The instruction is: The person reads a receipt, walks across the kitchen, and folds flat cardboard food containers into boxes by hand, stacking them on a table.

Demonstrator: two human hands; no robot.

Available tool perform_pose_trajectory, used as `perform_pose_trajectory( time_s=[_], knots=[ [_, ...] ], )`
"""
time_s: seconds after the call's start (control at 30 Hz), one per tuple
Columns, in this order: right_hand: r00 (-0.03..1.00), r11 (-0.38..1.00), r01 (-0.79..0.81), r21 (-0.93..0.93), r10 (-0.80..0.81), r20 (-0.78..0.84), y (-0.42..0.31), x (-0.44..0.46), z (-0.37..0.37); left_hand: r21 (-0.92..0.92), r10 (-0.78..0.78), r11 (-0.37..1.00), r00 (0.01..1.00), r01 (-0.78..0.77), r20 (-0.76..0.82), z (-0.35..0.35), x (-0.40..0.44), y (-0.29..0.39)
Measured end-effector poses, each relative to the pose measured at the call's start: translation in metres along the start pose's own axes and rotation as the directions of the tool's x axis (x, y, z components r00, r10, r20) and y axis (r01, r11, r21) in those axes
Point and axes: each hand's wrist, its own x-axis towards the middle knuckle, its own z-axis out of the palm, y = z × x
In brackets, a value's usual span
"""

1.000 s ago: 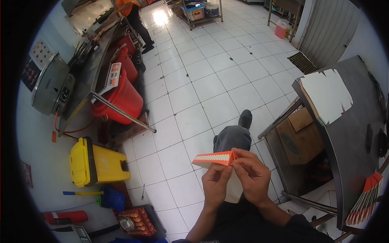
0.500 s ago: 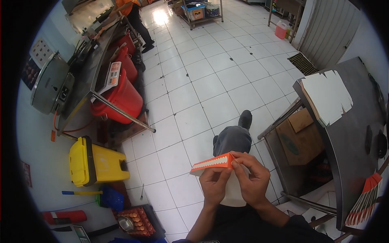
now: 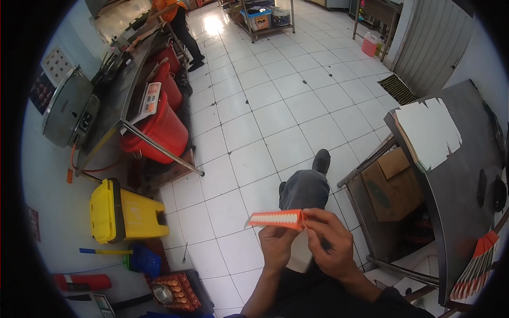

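Observation:
Both hands hold an orange-and-white cardboard carton point(image 3: 274, 218) in front of my body, above my knee. Its orange edge with a white scalloped band faces up, and a pale panel hangs below. My left hand point(image 3: 278, 246) is closed on the carton's lower side, thumb up against it. At the right end, the fingers and thumb of my right hand point(image 3: 331, 241) pinch the orange corner. A fanned stack of similar orange-edged cartons point(image 3: 475, 265) sits at the lower right, by the dark table.
The dark table point(image 3: 466, 196) on my right carries white card sheets point(image 3: 430, 130); a cardboard box point(image 3: 392, 183) is beneath. To the left are a yellow bin point(image 3: 132, 214), a red tub point(image 3: 161, 127) under a metal table, and eggs point(image 3: 183, 294). A person point(image 3: 180, 29) stands farther back.
The carton has turned from slanting to nearly level, showing more of its scalloped edge. My right fingers have shifted slightly at its corner. The camera view has tilted a little.

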Motion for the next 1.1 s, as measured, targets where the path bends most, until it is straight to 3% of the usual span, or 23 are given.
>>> perform_pose_trajectory(
  time_s=[0.2, 0.37, 0.57, 0.8, 0.9, 1.0, 1.1],
  knots=[
    [0.995, 0.996, 0.072, -0.058, -0.067, 0.077, 0.005, 0.001, -0.003, 0.163, 0.003, 0.987, 0.998, 0.007, -0.060, -0.002, -0.006, 0.002],
    [0.990, 0.996, 0.078, -0.049, -0.071, 0.123, 0.003, 0.011, -0.015, 0.161, 0.087, 0.984, 0.995, -0.077, -0.053, -0.001, -0.011, -0.005],
    [0.998, 0.996, 0.006, -0.086, -0.001, 0.062, 0.004, 0.000, -0.018, 0.207, 0.034, 0.978, 0.999, -0.038, 0.022, -0.005, -0.005, 0.003],
    [0.993, 0.983, 0.119, -0.137, -0.122, -0.010, 0.002, 0.009, -0.019, 0.329, 0.076, 0.941, 0.997, -0.080, 0.025, 0.006, -0.004, 0.013],
    [0.990, 0.981, 0.144, -0.128, -0.143, 0.016, 0.001, 0.011, -0.015, 0.314, 0.089, 0.945, 0.996, -0.092, 0.024, 0.007, -0.004, 0.016],
    [0.987, 0.981, 0.154, -0.121, -0.148, 0.063, 0.006, 0.011, -0.012, 0.284, -0.012, 0.959, 0.999, 0.023, -0.041, 0.006, -0.003, 0.018],
    [0.978, 0.968, 0.193, -0.159, -0.176, 0.115, 0.010, 0.016, -0.011, 0.173, 0.029, 0.985, 0.996, -0.015, -0.079, 0.010, -0.001, 0.011]
  ],
)
